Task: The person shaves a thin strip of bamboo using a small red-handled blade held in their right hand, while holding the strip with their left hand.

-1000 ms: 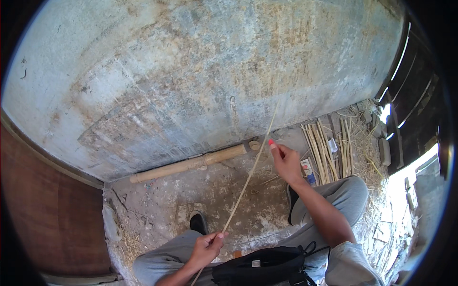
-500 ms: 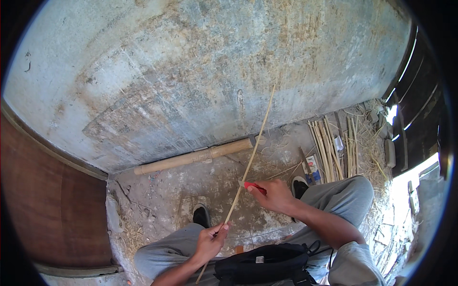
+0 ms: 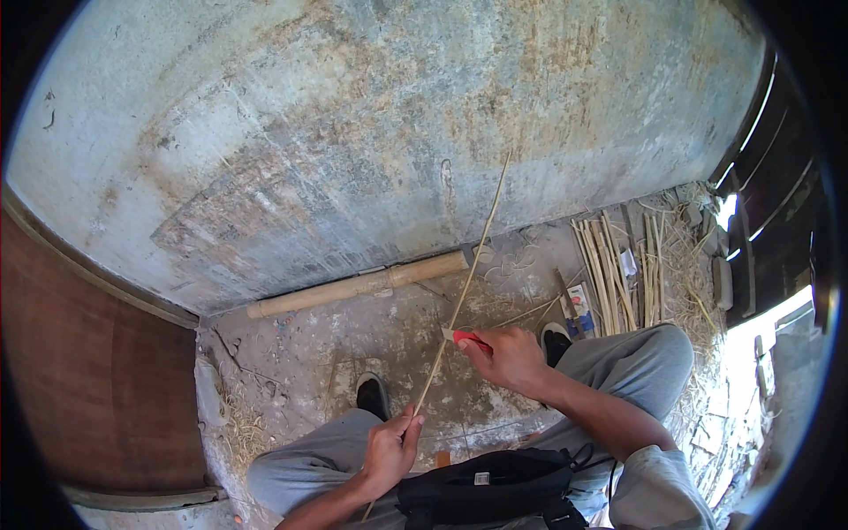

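Observation:
A long thin bamboo strip [image 3: 478,252] slants from near my lap up toward the wall. My left hand [image 3: 389,453] is closed round its lower part, thumb and forefinger pinching it. Farther up the strip, my right hand [image 3: 511,360] grips a red-handled utility knife [image 3: 467,339]. The knife's short blade lies against the strip or just beside it; exact contact is too small to tell. A black waist bag [image 3: 486,499] rests across my lap, between the legs of my grey trousers.
A thick bamboo pole [image 3: 358,287] lies along the foot of the stained wall [image 3: 353,159]. Right of my feet are split bamboo strips [image 3: 606,272], a long dark blade [image 3: 567,300] and dry shavings [image 3: 689,238]. A brown wooden panel [image 3: 106,371] stands at left.
My right hand and the knife have shifted very slightly up along the strip. The left hand has moved slightly, still gripping it.

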A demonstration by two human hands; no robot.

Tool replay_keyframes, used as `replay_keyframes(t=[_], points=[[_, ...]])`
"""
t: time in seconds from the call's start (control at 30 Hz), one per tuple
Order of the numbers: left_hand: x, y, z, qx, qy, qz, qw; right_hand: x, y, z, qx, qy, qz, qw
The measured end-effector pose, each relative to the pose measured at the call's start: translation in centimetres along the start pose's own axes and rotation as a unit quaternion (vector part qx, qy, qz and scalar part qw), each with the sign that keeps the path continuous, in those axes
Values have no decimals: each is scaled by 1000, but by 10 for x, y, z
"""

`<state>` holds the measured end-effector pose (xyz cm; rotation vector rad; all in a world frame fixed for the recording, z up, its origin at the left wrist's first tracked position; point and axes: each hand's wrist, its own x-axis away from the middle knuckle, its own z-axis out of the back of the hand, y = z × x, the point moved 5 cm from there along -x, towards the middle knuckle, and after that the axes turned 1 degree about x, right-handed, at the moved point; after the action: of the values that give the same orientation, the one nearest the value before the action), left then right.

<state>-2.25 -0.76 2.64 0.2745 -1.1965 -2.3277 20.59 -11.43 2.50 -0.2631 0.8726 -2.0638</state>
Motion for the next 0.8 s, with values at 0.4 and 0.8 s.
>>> replay_keyframes(t=[0.4, 0.8], points=[[0, 3, 2, -9, 3, 11, 1000, -4, 2, -1, 7, 27, 9, 1000], [9, 6, -2, -22, -19, -16, 999, -26, 40, 14, 38, 68, -57, 995]])
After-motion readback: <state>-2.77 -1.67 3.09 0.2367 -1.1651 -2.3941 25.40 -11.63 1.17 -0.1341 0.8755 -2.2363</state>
